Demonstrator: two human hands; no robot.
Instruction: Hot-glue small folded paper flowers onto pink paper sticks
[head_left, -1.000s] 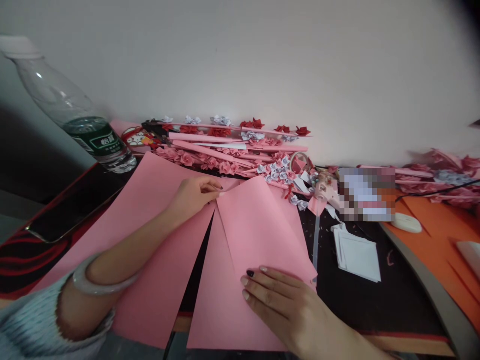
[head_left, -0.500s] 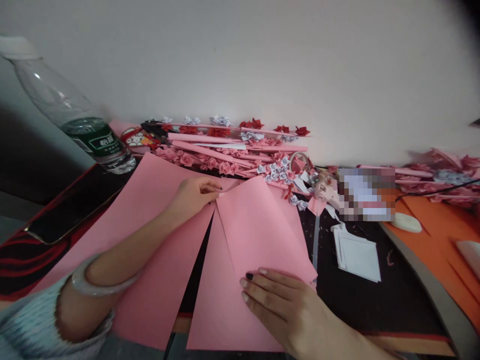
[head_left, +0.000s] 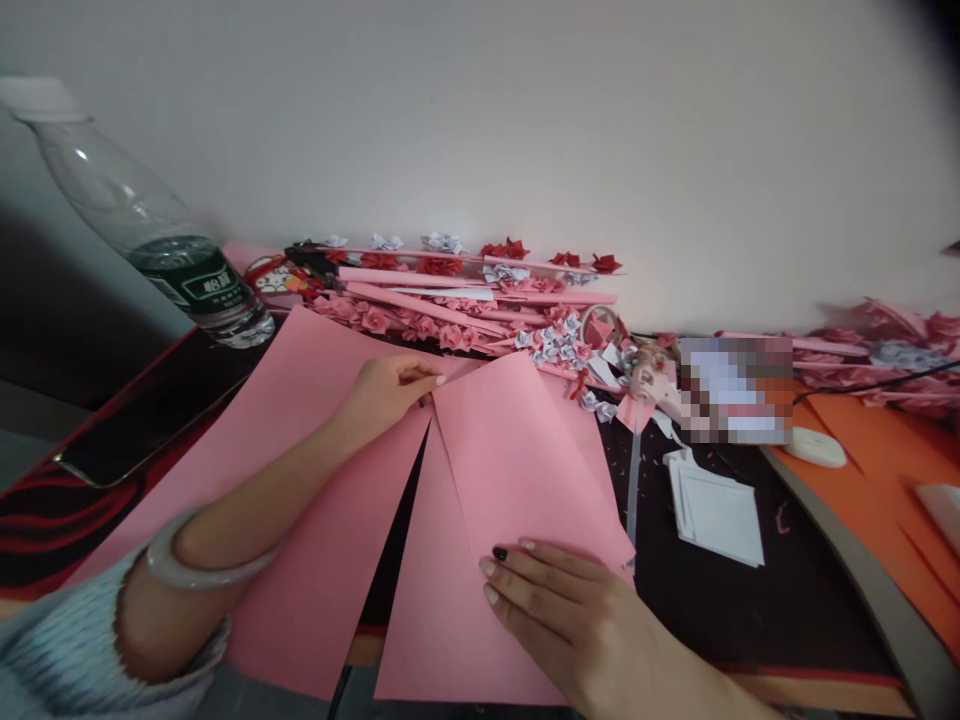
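A pink paper sheet (head_left: 495, 450) lies in front of me, part of it folded over at a slant. My left hand (head_left: 394, 390) is at the upper left corner of this fold, thumb and fingers pinched together on the paper there. My right hand (head_left: 566, 610) rests flat on the lower part of the same sheet, fingers stretched out. Under my left forearm is another large pink sheet (head_left: 300, 530), with a dark gap between the two.
Paper flowers (head_left: 450, 335) and rolled pink paper line the wall. A water bottle (head_left: 187, 265) and a phone (head_left: 142, 425) are at left. On the right are white paper squares (head_left: 720, 510), a glue gun (head_left: 656, 385), a white mouse (head_left: 816, 447) and orange sheets (head_left: 877, 440).
The fingers of my left hand have shifted slightly at the paper's corner. My right hand and the sheets stay where they were.
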